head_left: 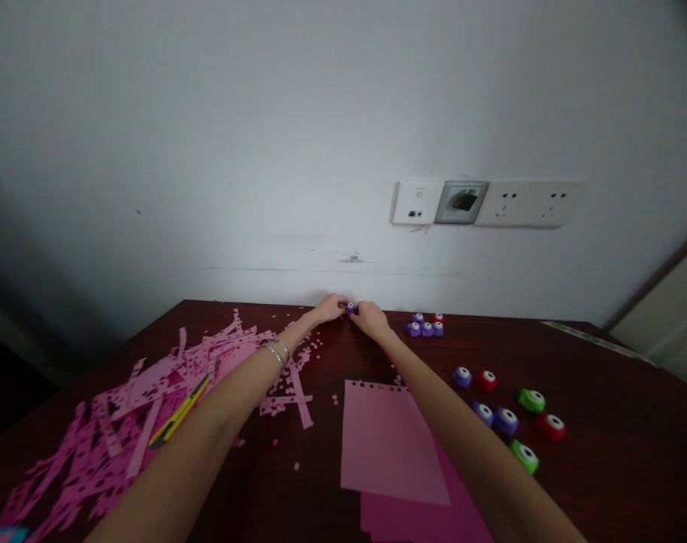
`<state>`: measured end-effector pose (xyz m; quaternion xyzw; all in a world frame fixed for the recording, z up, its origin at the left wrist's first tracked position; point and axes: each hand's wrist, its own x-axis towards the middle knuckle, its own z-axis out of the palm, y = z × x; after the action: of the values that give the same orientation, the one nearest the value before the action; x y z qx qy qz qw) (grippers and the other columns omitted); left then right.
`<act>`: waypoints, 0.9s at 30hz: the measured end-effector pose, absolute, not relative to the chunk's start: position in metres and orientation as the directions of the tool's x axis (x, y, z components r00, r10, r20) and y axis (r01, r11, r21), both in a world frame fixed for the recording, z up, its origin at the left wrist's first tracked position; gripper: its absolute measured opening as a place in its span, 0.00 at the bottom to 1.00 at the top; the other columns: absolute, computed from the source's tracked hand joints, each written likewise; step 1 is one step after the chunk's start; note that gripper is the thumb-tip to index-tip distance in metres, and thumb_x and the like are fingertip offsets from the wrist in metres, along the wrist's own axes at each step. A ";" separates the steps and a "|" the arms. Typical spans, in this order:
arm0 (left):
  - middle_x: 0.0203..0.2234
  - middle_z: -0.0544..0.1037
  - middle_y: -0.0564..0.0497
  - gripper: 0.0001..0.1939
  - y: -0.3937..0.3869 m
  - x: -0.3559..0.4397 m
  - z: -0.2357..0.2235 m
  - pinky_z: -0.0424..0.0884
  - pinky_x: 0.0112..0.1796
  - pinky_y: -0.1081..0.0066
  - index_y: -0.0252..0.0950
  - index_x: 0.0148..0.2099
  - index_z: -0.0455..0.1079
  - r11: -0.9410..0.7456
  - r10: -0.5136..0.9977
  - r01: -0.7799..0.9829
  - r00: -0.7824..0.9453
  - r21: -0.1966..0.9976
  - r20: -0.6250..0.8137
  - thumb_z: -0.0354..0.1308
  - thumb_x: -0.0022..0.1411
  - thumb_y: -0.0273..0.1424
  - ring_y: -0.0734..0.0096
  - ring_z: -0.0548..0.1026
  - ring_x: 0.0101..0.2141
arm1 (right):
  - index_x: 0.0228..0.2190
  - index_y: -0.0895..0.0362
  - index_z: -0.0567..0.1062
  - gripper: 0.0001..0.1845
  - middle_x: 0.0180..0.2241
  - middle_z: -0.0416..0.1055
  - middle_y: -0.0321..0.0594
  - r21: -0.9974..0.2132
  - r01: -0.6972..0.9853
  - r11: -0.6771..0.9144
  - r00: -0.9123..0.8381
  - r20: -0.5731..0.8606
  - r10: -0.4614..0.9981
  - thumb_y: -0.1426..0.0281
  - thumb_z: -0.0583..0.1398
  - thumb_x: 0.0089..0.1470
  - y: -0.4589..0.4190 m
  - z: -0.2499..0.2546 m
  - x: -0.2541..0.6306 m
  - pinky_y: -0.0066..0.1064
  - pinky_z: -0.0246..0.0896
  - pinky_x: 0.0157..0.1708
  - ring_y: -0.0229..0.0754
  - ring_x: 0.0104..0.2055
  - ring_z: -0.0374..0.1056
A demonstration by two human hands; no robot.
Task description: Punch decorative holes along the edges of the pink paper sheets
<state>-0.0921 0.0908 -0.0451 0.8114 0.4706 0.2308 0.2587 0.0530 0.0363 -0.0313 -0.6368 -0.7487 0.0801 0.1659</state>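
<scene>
At the back edge of the table, against the wall, a small purple craft punch [351, 308] with a white round top sits between my two hands. My left hand [331, 305], below a bracelet on the wrist, has its fingers closed at the punch's left side. From the right, my right hand [370, 318] grips it with bent fingers. Nearer me lies a pink paper sheet [388, 445] with a row of holes punched along its far edge, and a darker pink sheet [411, 520] shows beneath it. Tiny pink cut-outs [303, 354] are scattered beside my left forearm.
Punched pink paper strips [117, 422] heap on the left, with a yellow utility knife [180, 411] on them. More punches cluster at the back [427, 327]; purple, red and green punches [506, 420] lie on the right. Wall sockets [529, 204] sit above the table.
</scene>
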 end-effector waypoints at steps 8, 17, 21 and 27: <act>0.17 0.71 0.56 0.13 0.097 -0.095 -0.038 0.63 0.28 0.75 0.29 0.37 0.71 -0.472 0.856 0.652 0.499 0.594 0.132 0.54 0.46 0.19 0.75 0.67 0.22 | 0.39 0.62 0.73 0.15 0.41 0.71 0.55 -0.316 0.929 0.193 -0.153 0.146 0.977 0.67 0.55 0.53 0.039 -0.032 0.053 0.34 0.60 0.37 0.50 0.43 0.68; 0.22 0.72 0.56 0.09 0.084 -0.103 -0.015 0.60 0.30 0.76 0.31 0.34 0.72 -0.560 0.791 0.621 0.598 0.549 0.130 0.55 0.48 0.23 0.75 0.66 0.25 | 0.38 0.63 0.74 0.14 0.37 0.73 0.53 -0.358 0.874 0.329 -0.263 0.220 0.939 0.68 0.57 0.51 0.039 -0.022 0.061 0.29 0.58 0.36 0.46 0.40 0.69; 0.21 0.71 0.56 0.10 0.072 -0.105 0.004 0.59 0.28 0.77 0.31 0.36 0.72 -0.585 0.759 0.580 0.638 0.567 0.131 0.54 0.52 0.28 0.76 0.65 0.24 | 0.40 0.62 0.73 0.16 0.31 0.75 0.46 -0.387 0.833 0.396 -0.310 0.266 0.913 0.66 0.57 0.52 0.032 -0.004 0.072 0.25 0.57 0.31 0.40 0.33 0.69; 0.27 0.74 0.52 0.14 0.041 -0.094 0.038 0.61 0.30 0.76 0.33 0.41 0.72 -0.637 0.709 0.498 0.677 0.588 0.196 0.56 0.53 0.33 0.75 0.67 0.27 | 0.39 0.63 0.74 0.16 0.16 0.68 0.35 -0.495 0.696 0.520 -0.391 0.346 0.853 0.66 0.59 0.49 0.009 0.024 0.101 0.22 0.52 0.21 0.34 0.19 0.61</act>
<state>-0.0935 0.0415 0.0376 0.8803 0.3428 0.2095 0.2525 0.1011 0.0086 0.0237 -0.4708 -0.8227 0.1359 0.2882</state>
